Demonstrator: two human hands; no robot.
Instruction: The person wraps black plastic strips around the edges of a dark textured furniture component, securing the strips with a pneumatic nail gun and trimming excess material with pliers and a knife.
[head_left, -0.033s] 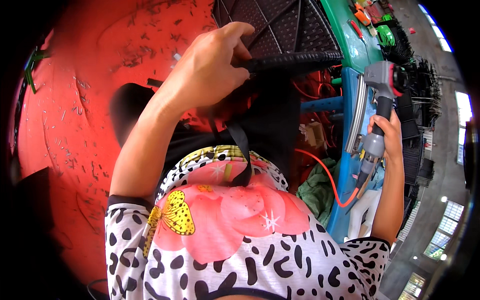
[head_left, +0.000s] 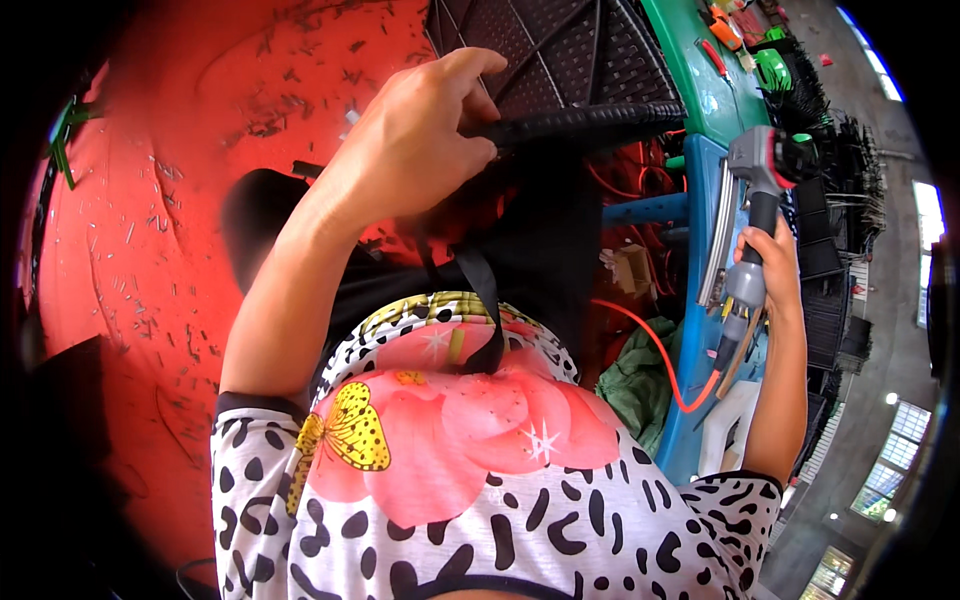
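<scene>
A dark brown woven rattan panel (head_left: 560,50) with a thick wrapped rim leans in front of me at the top. My left hand (head_left: 425,125) is at the near left end of that rim, its thumb below and curled fingers above; the index finger is lifted off, and the hand partly hides the contact. Off to the right, my right hand (head_left: 772,262) is wrapped around the black grip of a grey air stapler (head_left: 754,155). Its head points away from me, and a red air hose (head_left: 672,375) hangs from its lower end.
A blue table (head_left: 708,165) and a green table (head_left: 700,95) stand at my right; a red-handled screwdriver (head_left: 715,60) lies on the green one. Green cloth (head_left: 640,390) and a cardboard box (head_left: 630,268) are lower down. Dark scraps litter the red floor (head_left: 150,260).
My right hand and the air stapler have shifted very slightly to the right and nearer to me. The left hand stays at the panel's rim.
</scene>
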